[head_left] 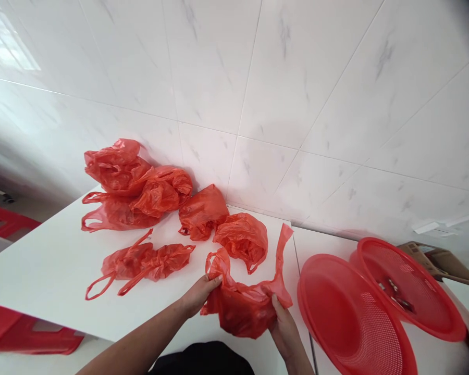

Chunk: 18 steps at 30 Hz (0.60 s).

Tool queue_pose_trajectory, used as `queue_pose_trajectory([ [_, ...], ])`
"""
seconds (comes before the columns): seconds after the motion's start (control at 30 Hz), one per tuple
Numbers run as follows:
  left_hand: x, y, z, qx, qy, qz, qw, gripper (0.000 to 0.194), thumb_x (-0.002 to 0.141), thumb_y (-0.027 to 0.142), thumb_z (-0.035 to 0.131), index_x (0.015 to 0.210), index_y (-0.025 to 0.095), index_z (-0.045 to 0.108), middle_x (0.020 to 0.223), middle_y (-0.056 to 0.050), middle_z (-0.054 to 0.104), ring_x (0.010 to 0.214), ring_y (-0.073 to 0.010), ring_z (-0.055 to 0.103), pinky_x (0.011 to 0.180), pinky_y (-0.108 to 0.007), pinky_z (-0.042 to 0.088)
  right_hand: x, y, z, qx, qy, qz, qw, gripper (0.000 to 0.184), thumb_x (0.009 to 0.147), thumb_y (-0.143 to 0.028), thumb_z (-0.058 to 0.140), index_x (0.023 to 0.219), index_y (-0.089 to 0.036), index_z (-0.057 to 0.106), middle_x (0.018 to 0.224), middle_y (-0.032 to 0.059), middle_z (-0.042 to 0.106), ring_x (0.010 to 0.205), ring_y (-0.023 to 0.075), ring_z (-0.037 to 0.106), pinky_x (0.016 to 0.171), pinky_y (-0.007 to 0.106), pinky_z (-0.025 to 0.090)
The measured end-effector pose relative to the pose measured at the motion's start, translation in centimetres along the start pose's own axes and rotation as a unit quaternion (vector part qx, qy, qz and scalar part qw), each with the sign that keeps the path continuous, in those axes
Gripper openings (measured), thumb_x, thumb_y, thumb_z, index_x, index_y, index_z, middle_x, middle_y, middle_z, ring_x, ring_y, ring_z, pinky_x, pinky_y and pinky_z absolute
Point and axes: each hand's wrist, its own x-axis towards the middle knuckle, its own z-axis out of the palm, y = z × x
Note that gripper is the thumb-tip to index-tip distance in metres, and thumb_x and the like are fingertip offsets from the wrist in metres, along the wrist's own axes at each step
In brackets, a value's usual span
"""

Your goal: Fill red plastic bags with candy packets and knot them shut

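Between my two hands is a red plastic bag [246,312], raised at the table's near edge. My left hand [200,296] pinches its left side below one loop handle, thumb on top. Gripping the right side, my right hand [283,323] has its thumb over the plastic; the other handle sticks up above it. Something dark and bulky fills the bag's bottom, but its kind is hidden. Just beyond lies another crumpled red bag [244,237], with a further red bag [204,211] beside it. A tied red bag [146,263] rests left of my left hand.
Several red bags [133,182] are heaped at the back left of the white table [54,260]. To the right stand a red plastic basket [332,307] and a second basket [433,291] holding small dark items. A cardboard box [445,263] is behind them, against the tiled wall [273,161].
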Motion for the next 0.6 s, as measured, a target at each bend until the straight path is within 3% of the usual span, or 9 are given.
queue_pose_trajectory([
  [0.07, -0.3, 0.9, 0.6, 0.004, -0.008, 0.003, 1.0, 0.04, 0.075, 0.044, 0.069, 0.091, 0.007, 0.07, 0.084, -0.015, 0.074, 0.078, -0.0279, 0.07, 0.076, -0.038, 0.052, -0.9, -1.7, 0.6, -0.125, 0.007, -0.04, 0.991, 0.046, 0.078, -0.055, 0.061, 0.108, -0.021, 0.067, 0.11, 0.008, 0.068, 0.098, 0.0243, 0.063, 0.083, 0.036, 0.051],
  [0.13, -0.4, 1.8, 1.4, -0.004, -0.013, 0.017, 1.0, 0.038, 0.077, 0.042, 0.069, 0.092, 0.008, 0.069, 0.083, -0.013, 0.073, 0.078, -0.0268, 0.069, 0.076, -0.036, 0.052, -1.7, -3.4, 1.2, -0.255, 0.017, -0.074, 0.964, 0.045, 0.08, -0.058, 0.056, 0.099, -0.018, 0.07, 0.093, 0.0081, 0.071, 0.088, 0.0244, 0.063, 0.078, 0.036, 0.05],
  [0.23, -0.3, 2.8, 2.7, -0.073, -0.012, 0.051, 0.996, 0.037, 0.079, 0.044, 0.066, 0.096, 0.011, 0.067, 0.087, -0.012, 0.073, 0.084, -0.0256, 0.069, 0.079, -0.035, 0.052, -2.3, -5.6, 2.1, -0.326, 0.057, -0.12, 0.936, 0.047, 0.079, -0.06, 0.057, 0.096, -0.019, 0.072, 0.088, 0.0086, 0.071, 0.093, 0.0276, 0.061, 0.085, 0.039, 0.048],
  [0.33, -0.1, 3.7, 4.1, -0.159, 0.001, 0.063, 0.985, 0.034, 0.082, 0.043, 0.063, 0.095, 0.012, 0.065, 0.086, -0.011, 0.073, 0.082, -0.024, 0.069, 0.079, -0.036, 0.053, -2.3, -7.4, 3.2, -0.195, 0.034, -0.165, 0.966, 0.049, 0.079, -0.061, 0.055, 0.111, -0.025, 0.068, 0.115, 0.0074, 0.066, 0.116, 0.0277, 0.052, 0.1, 0.041, 0.04],
  [0.43, -0.3, 4.4, 5.4, -0.221, -0.002, 0.034, 0.975, 0.027, 0.085, 0.038, 0.06, 0.095, 0.014, 0.064, 0.087, -0.009, 0.072, 0.08, -0.0224, 0.068, 0.079, -0.036, 0.052, -2.0, -8.6, 4.7, 0.012, -0.036, -0.15, 0.988, 0.051, 0.08, -0.064, 0.05, 0.111, -0.027, 0.067, 0.126, 0.0062, 0.06, 0.122, 0.0256, 0.049, 0.102, 0.042, 0.039],
  [0.53, -0.7, 4.9, 6.4, -0.266, -0.042, -0.019, 0.963, 0.025, 0.087, 0.036, 0.057, 0.094, 0.014, 0.065, 0.086, -0.009, 0.072, 0.08, -0.0222, 0.068, 0.08, -0.035, 0.051, -1.5, -9.3, 5.7, 0.157, -0.032, -0.115, 0.98, 0.038, 0.081, -0.058, 0.055, 0.104, -0.031, 0.068, 0.114, 0.0026, 0.067, 0.113, 0.0214, 0.056, 0.096, 0.041, 0.044],
  [0.6, -0.9, 5.0, 6.8, -0.291, -0.072, -0.052, 0.953, 0.031, 0.088, 0.04, 0.054, 0.096, 0.012, 0.065, 0.088, -0.01, 0.071, 0.084, -0.023, 0.067, 0.082, -0.035, 0.049, -1.1, -9.4, 5.9, 0.215, -0.037, -0.111, 0.969, 0.021, 0.08, -0.047, 0.062, 0.096, -0.034, 0.068, 0.083, -0.0029, 0.069, 0.091, 0.0158, 0.064, 0.088, 0.037, 0.049],
])
